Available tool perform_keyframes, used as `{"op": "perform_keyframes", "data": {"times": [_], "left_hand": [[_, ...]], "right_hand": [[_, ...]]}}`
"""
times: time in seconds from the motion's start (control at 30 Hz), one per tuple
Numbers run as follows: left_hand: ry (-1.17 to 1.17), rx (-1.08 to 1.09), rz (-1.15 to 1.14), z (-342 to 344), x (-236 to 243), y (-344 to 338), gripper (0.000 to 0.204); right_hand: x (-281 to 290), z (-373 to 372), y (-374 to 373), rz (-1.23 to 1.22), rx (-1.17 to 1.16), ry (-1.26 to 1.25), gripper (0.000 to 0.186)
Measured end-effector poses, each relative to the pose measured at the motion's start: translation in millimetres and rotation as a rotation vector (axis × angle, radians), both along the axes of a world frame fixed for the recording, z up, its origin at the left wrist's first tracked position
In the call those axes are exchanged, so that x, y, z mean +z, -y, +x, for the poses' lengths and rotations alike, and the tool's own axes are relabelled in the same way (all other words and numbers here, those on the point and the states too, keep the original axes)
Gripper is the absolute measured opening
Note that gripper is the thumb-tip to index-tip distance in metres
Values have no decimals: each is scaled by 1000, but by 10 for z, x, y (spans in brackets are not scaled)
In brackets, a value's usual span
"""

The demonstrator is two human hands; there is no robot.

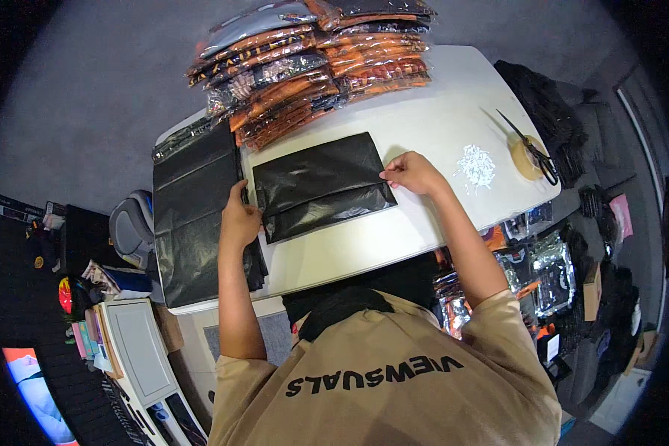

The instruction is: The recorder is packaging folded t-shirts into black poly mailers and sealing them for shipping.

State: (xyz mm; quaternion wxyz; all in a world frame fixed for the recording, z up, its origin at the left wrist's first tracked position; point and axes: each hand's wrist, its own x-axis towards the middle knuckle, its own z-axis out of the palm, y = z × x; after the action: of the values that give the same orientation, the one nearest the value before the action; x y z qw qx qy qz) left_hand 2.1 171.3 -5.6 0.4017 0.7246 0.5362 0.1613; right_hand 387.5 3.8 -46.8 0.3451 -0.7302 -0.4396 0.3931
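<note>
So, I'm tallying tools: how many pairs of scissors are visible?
1: black-handled scissors, overlapping the round amber tape roll on the white table, at right; others may be hidden.

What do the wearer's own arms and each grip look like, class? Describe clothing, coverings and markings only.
Loose tan sleeves, left and right, end near the elbows, with no print visible on them. Both forearms, left and right, are bare below. The left grip and right grip are ungloved hands; no watch or bracelet shows.

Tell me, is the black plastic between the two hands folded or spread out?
Folded, it seems: the black plastic shows one layer's edge crossing over another.
</note>
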Motion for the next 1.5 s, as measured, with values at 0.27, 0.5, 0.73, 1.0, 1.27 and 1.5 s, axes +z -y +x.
{"op": "perform_keyframes", "data": {"times": [0.27, 0.5, 0.73, 1.0, 1.27, 1.5], "left_hand": [[-114, -5, 207, -23, 152, 190, 69], [87, -249, 469, 603, 252, 731, 14], [170, -674, 415, 1946, 221, 1428, 14], [369, -807, 287, 3442, -162, 1677, 23], [276, -885, 384, 3965, -291, 1695, 40], [240, -895, 346, 3980, -301, 1721, 35]], "right_hand": [[123, -173, 313, 110, -65, 139, 25], [385, -350, 988, 266, -158, 119, 25], [574, -33, 1681, 430, -240, 345, 24], [364, 812, 1998, 274, -423, 626, 37], [233, 1144, 1813, 172, -386, 611, 32], [128, 1199, 1812, 260, -387, 598, 27]]}}
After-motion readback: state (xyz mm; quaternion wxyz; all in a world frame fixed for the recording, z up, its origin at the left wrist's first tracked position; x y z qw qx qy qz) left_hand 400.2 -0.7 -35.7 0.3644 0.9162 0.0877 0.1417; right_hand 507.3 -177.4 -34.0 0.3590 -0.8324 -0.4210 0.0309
